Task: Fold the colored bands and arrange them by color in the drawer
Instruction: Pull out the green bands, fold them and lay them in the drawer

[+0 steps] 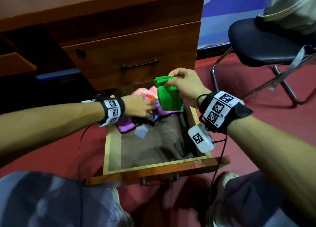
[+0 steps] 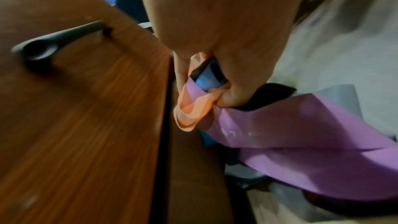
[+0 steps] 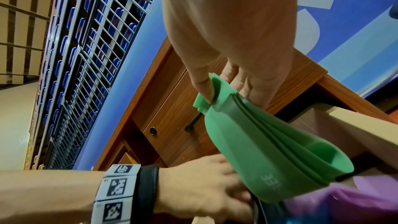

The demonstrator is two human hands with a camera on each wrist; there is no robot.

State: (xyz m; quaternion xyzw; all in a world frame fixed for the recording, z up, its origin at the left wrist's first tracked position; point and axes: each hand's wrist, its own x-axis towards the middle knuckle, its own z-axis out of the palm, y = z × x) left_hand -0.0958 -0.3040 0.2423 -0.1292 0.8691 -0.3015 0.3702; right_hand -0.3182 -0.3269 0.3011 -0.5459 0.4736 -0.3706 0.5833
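My right hand (image 1: pixel 172 83) pinches a folded green band (image 1: pixel 168 96) by its top edge and holds it above the back of the open drawer (image 1: pixel 157 165); the right wrist view shows the same green band (image 3: pixel 269 144) hanging from thumb and fingers. My left hand (image 1: pixel 145 105) reaches into the drawer's back left and grips a bunch of loose bands. In the left wrist view its fingers (image 2: pixel 234 94) curl round an orange band (image 2: pixel 189 110), a purple band (image 2: pixel 301 139) and a blue one (image 2: pixel 206 77). More purple bands (image 1: pixel 124 126) and pink ones (image 1: pixel 142 91) lie in a heap.
The front half of the drawer floor (image 1: pixel 153 149) is bare wood. A shut upper drawer with a dark handle (image 1: pixel 138 65) stands right above the heap. A black chair (image 1: pixel 263 45) stands at the right on red carpet. My knees are below the drawer front.
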